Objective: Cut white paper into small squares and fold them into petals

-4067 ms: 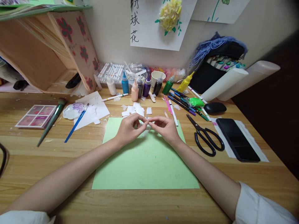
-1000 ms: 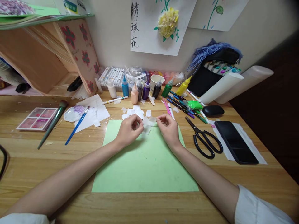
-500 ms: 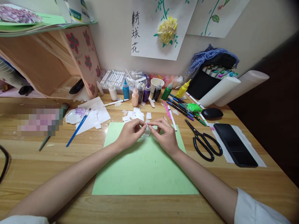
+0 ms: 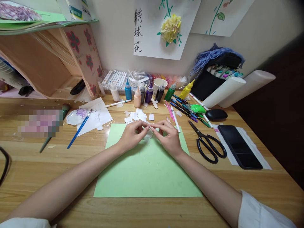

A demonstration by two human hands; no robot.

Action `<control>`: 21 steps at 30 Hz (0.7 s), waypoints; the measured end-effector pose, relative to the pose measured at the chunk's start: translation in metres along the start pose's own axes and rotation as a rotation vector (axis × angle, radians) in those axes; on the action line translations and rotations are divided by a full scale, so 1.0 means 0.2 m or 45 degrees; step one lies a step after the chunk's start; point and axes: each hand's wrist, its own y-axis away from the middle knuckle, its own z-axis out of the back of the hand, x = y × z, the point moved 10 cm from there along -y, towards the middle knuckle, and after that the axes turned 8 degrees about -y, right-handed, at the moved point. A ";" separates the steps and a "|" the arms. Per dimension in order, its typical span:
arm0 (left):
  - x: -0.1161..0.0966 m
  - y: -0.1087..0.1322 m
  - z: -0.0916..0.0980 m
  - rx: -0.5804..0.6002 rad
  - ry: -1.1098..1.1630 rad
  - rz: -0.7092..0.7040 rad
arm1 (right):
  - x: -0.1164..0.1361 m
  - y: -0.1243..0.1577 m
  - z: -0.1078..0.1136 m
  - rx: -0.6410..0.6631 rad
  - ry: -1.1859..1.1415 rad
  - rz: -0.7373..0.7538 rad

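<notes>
The sheet of paper (image 4: pixel 147 177) was pale green, the paper pieces (image 4: pixel 140 115) were white, and the tabletop (image 4: pixel 147 212) was brown with streaked wood grain. The squeeze bottles (image 4: pixel 148 95) were white, blue, peach, grey, purple, black, green and yellow. The box (image 4: pixel 83 68) was peach, its side patterned with green flowers edged in reddish pink; the yarn (image 4: pixel 219 54) was blue.

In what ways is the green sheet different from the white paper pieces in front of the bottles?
The green sheet is one large rectangle; the white paper pieces are many, small and partly overlapping. The green sheet lies nearer the camera, while the white paper pieces lie mostly beyond its far edge. Both rest on the wooden table.
</notes>
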 end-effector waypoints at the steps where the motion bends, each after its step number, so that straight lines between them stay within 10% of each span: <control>1: 0.00 0.00 0.00 0.001 -0.001 0.000 | 0.00 0.00 0.00 0.003 -0.003 -0.001; 21: 0.02 0.00 0.00 0.007 0.027 0.036 | 0.01 0.01 -0.01 0.011 0.018 0.031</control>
